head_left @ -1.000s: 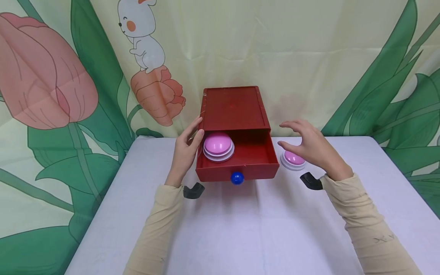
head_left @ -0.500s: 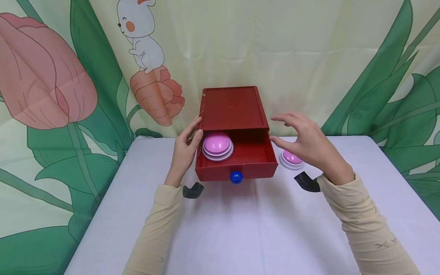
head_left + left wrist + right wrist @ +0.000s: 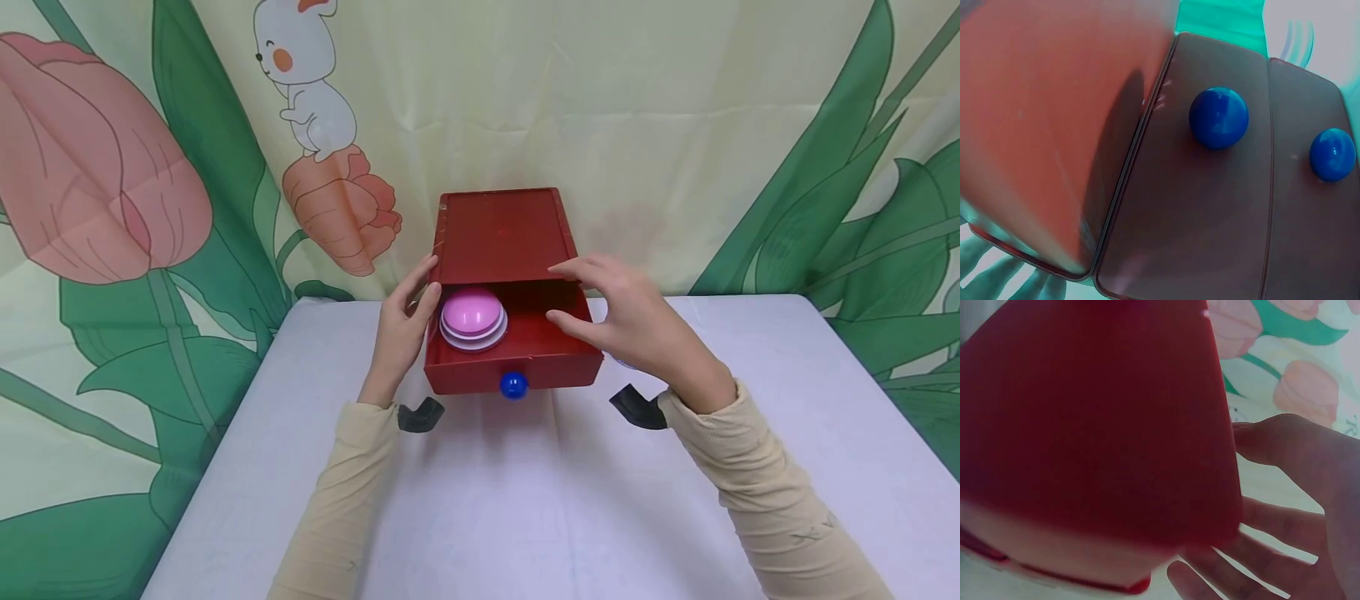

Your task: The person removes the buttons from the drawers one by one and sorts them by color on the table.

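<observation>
A red drawer cabinet (image 3: 502, 233) stands at the back of the table with its top drawer (image 3: 528, 372) pulled out. In the drawer's left part lies a pink dome-topped button (image 3: 471, 313) on a white base. My left hand (image 3: 399, 333) rests against the cabinet's left side, fingers extended. My right hand (image 3: 633, 321) hovers over the drawer's right side, thumb and fingers spread apart with nothing between them. Behind it, only a sliver of a second button's white base (image 3: 625, 364) shows. The right wrist view has the fingers (image 3: 1279, 519) beside the red drawer.
A blue knob (image 3: 513, 385) sits on the drawer front. In the left wrist view, two closed drawer fronts below carry blue knobs (image 3: 1219, 118). A white cloth (image 3: 495, 500) covers the table. Behind hangs a curtain (image 3: 637, 125) printed with flowers and a rabbit.
My right hand has moved left, from near the button on the table to over the drawer's right part, and now hides most of that button. The left hand stays on the cabinet's side.
</observation>
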`<state>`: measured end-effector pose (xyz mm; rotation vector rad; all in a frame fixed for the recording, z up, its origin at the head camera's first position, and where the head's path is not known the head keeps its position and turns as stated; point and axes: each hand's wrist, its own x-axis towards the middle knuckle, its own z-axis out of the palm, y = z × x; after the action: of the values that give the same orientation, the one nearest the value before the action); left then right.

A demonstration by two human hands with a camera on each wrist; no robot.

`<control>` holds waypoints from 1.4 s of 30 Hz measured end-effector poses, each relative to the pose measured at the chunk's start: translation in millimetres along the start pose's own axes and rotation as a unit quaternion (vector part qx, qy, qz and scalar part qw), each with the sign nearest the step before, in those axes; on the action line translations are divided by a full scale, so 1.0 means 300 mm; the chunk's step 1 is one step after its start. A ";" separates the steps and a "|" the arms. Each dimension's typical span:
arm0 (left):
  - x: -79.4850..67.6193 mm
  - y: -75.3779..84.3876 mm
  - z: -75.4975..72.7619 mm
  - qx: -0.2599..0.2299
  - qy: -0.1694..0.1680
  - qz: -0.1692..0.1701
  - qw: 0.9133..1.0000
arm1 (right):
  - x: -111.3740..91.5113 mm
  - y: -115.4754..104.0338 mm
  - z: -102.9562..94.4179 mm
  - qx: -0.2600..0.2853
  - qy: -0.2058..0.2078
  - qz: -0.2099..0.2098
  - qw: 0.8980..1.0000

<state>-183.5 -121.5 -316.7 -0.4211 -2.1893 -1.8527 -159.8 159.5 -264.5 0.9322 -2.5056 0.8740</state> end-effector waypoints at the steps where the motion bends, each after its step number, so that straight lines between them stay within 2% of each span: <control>1: 0.000 0.000 0.000 0.000 0.000 0.001 1.000 | 0.002 -0.006 0.005 0.000 -0.003 -0.001 1.000; 21: -0.003 0.004 -0.001 0.003 0.001 -0.002 1.000 | 0.080 -0.099 0.090 -0.001 -0.098 0.055 0.994; 34: -0.004 0.002 -0.004 0.001 0.000 -0.006 1.000 | 0.129 -0.121 0.155 -0.014 -0.146 0.087 0.985; 42: -0.002 0.003 -0.004 0.001 -0.002 -0.001 1.000 | 0.149 -0.120 0.186 -0.016 -0.167 0.088 0.982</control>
<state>-182.7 -122.5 -316.0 -0.4231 -2.1959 -1.8520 -173.1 80.6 -269.5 0.9213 -2.9174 0.7779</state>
